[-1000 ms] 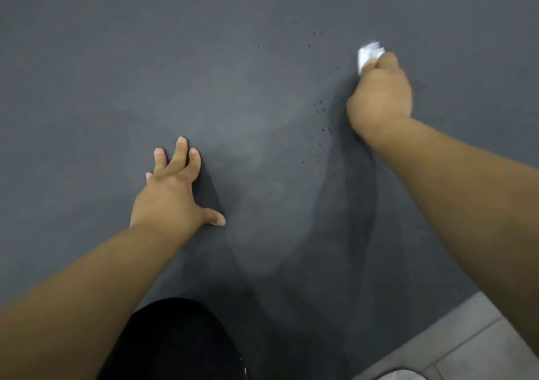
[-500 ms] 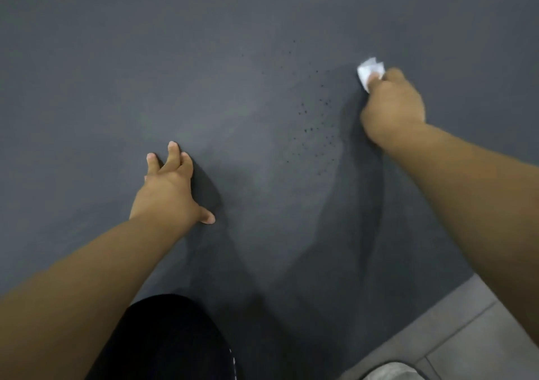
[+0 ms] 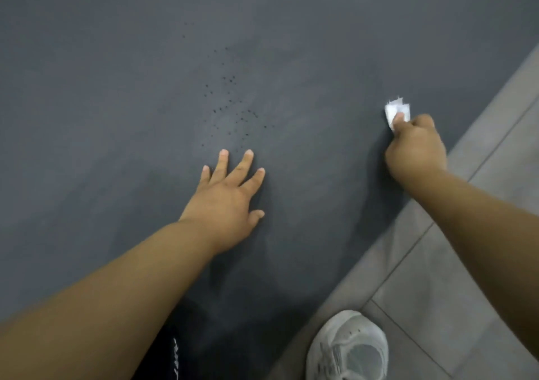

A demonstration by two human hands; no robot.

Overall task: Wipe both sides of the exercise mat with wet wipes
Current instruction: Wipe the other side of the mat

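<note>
A dark grey exercise mat [image 3: 116, 102] fills most of the view and lies flat on the floor. My left hand [image 3: 227, 201] rests on it near the middle, palm down with its fingers spread. A patch of small dark specks [image 3: 230, 105] dots the mat just beyond those fingers. My right hand [image 3: 414, 149] grips a crumpled white wet wipe [image 3: 396, 111] and holds it against the mat close to the right edge.
Grey floor tiles [image 3: 466, 248] run along the mat's right edge. A white sneaker [image 3: 350, 350] stands on the tiles at the bottom. Black clothing [image 3: 180, 347] shows at the bottom centre, over the mat.
The view has swung so the mat's right edge and the tiles show. My right hand has dragged the wipe away from the specks toward that edge. My left hand now lies just below the specks.
</note>
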